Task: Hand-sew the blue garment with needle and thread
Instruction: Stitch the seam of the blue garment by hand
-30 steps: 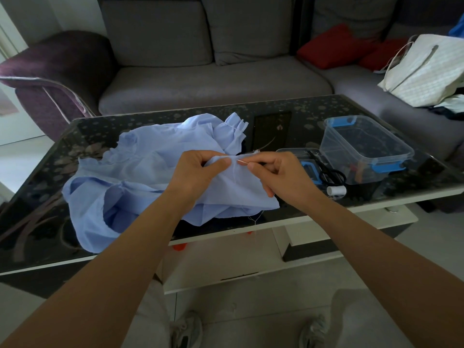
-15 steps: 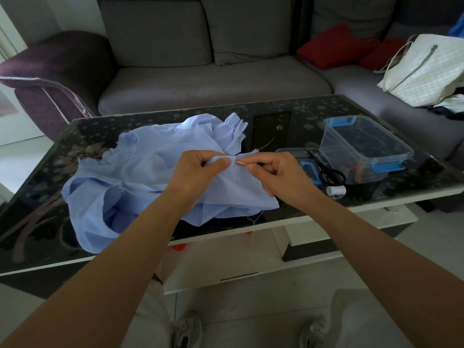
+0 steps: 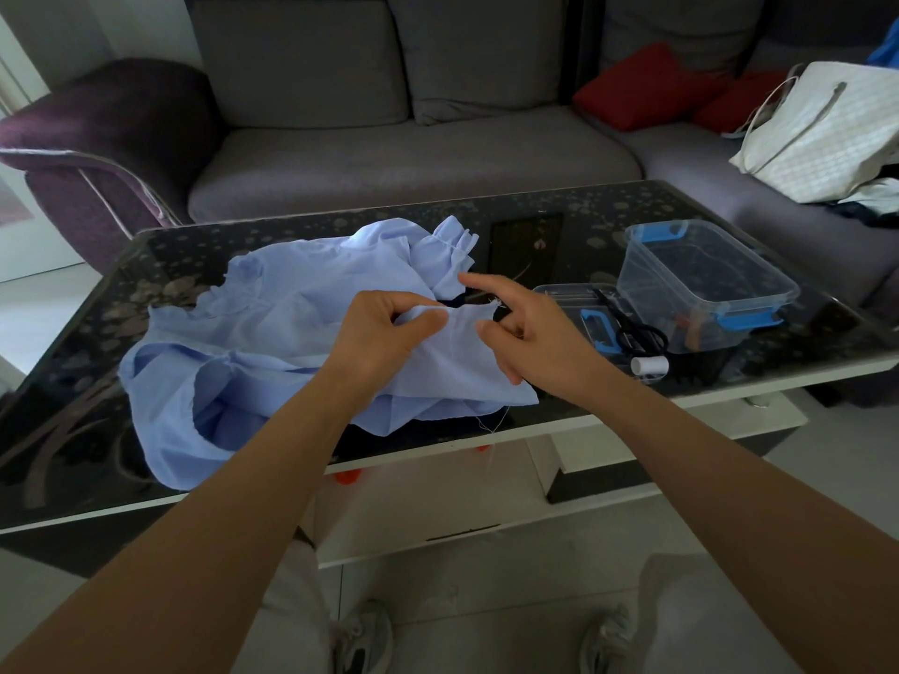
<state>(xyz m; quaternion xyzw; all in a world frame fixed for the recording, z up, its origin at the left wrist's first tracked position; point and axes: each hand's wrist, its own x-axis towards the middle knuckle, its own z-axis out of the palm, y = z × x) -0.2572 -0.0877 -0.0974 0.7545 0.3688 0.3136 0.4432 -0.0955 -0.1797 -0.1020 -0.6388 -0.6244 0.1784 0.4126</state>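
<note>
**Blue garment pinched at a frayed corner**

The blue garment (image 3: 292,333) lay crumpled on the dark glass counter (image 3: 87,362), spread from the middle toward the left end and reaching close to the near edge. It was a pale, thin cloth with many soft folds. A gathered, ruffled band stood up at its far side, and a wide round opening gaped at the near left. Its right part was drawn up into a flatter flap, and a faint line ran down that flap. The flap's top corner was frayed, with short loose threads sticking out. Another fine thread hung from the lower hem over the counter's near edge.

The left grip (image 3: 384,333) pinched a fold of the flap between thumb and curled fingers, lifting it slightly off the counter. The right grip (image 3: 530,333) was just beside it, on the flap's right edge. Its forefinger pointed straight out toward the ruffled band, its thumb tip touched the cloth, and its other fingers curled down against the flap. Whether it held anything I could not tell; no needle could be made out.

To the right stood a clear box (image 3: 705,284) with blue clasps. Black scissors (image 3: 637,333) and a thread spool (image 3: 649,365) lay in front of it, well clear of the garment.
</note>
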